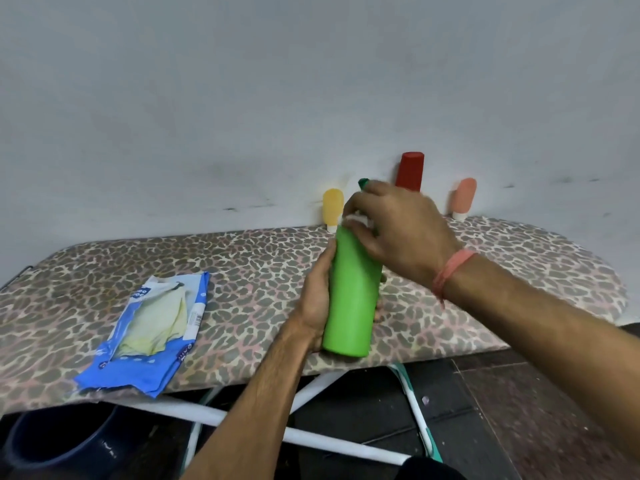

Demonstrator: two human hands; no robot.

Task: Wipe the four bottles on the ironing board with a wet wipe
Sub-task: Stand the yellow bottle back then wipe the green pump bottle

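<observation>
From the head view, the left hand [317, 299] grips the green bottle [351, 292] around its lower body, fingers curled behind it, holding it tilted above the near edge of the ironing board [242, 258]. The right hand [394, 230] comes over the bottle's shoulder with its fingers curled down on a small white wad, seemingly the wet wipe [356, 220], pressed just below the dark green cap [363, 182]. The yellow bottle [333, 207], red bottle [410, 169] and pink bottle [463, 199] stand along the far edge against the wall, the red one partly behind the right hand. The opened blue wipe packet [152, 334] lies flat to the left, overhanging the near edge. As I judge it, a hard rub near the cap could twist the smooth bottle loose from the one-handed hold, or the right elbow could swing back and tip the narrow bottles at the wall; the packet could slide off if nudged. The wipe is mostly hidden under the fingers, the right hand is motion-blurred, and the left fingertips are out of sight behind the bottle
</observation>
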